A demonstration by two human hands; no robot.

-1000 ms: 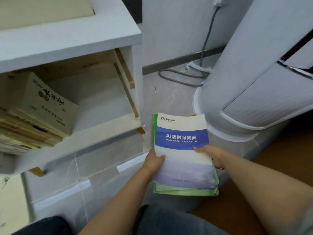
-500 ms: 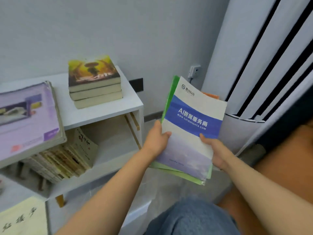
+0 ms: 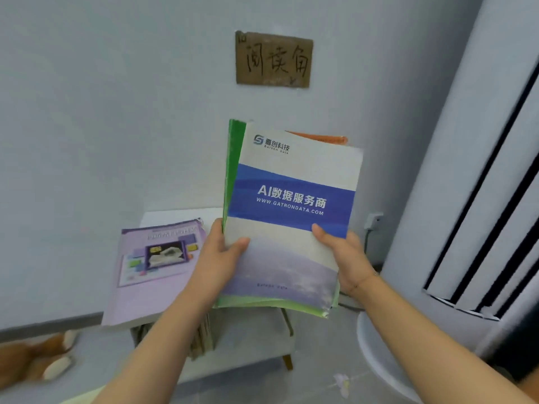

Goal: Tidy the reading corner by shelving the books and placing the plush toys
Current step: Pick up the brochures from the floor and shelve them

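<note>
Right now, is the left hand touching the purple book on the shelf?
Cannot tell. In the head view the left hand grips the booklets and overlaps the purple book, so any gap is hidden.

Both forearms were bare, no sleeves; right hand [image 3: 348, 259] wore a thin bracelet [image 3: 363, 279] at the wrist.

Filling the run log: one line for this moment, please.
stage: carrying | left hand + right hand: gripping book stack | white shelf: ahead
</note>
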